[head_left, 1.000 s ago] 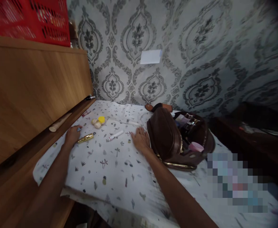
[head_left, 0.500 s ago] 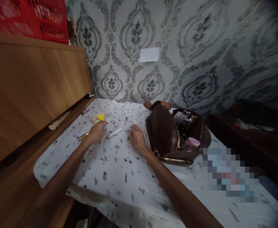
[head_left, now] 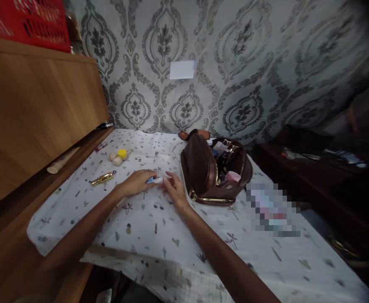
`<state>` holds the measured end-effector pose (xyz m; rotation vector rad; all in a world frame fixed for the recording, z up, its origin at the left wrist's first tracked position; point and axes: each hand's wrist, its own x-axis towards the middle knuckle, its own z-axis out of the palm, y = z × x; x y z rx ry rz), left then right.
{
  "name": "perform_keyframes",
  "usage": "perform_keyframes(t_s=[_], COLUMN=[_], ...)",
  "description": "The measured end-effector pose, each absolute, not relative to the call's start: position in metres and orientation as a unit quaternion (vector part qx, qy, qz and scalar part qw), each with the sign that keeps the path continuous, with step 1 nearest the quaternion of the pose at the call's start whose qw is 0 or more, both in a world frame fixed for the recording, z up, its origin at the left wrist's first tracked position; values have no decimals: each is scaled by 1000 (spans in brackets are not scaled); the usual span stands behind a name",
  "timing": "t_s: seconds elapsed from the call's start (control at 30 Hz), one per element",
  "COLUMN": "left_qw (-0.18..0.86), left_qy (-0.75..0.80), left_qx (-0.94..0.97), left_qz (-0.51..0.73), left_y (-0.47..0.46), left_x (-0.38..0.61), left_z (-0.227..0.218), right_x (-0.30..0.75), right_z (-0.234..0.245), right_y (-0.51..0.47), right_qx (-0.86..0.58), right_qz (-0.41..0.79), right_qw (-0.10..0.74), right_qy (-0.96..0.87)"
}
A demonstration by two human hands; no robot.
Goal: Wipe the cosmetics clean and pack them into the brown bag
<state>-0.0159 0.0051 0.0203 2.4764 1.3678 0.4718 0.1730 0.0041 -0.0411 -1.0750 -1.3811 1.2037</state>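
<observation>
Mid-cloth, I see left hand (head_left: 137, 183) over from gold tube (head_left: 101, 179) at nine o'clock, meeting right hand (head_left: 173, 190); both hands pinch white tube (head_left: 157, 180).

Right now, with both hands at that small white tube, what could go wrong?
The small white tube with a blue end lies between the left hand and right hand on the printed white cloth; fumbled, it could roll away.
The open brown leather pouch sits close beside the right hand; a nudge might tip out its contents.
The gold metallic tube lies near the left wrist; a sweep could knock it aside.
</observation>
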Motion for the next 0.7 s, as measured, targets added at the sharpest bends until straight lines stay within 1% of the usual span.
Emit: perform_keyframes(t_s=[0.1, 0.3, 0.4, 0.5, 0.6, 0.7], left_qw=[154, 188, 239, 309, 379, 401], left_qy=[431, 447, 445, 444, 463, 489], left_qx=[871, 847, 828, 781, 706, 646], left_qz=[178, 219, 244, 311, 379, 427], left_y=[3, -1, -2, 0, 2, 2], left_x=[0, 7, -2, -9, -11, -10], left_z=[21, 12, 11, 11, 9, 8], right_x=[177, 182, 184, 187, 187, 183], right_z=[-38, -29, -25, -23, -23, -21], right_y=[0, -7, -7, -5, -5, -8], right_qx=[-410, -383, -374, -368, -364, -379], right_qz=[556, 590, 588, 593, 615, 611], right_qw=[509, 556, 583, 600, 585, 548], right_qy=[-513, -444, -417, -391, -384, -427])
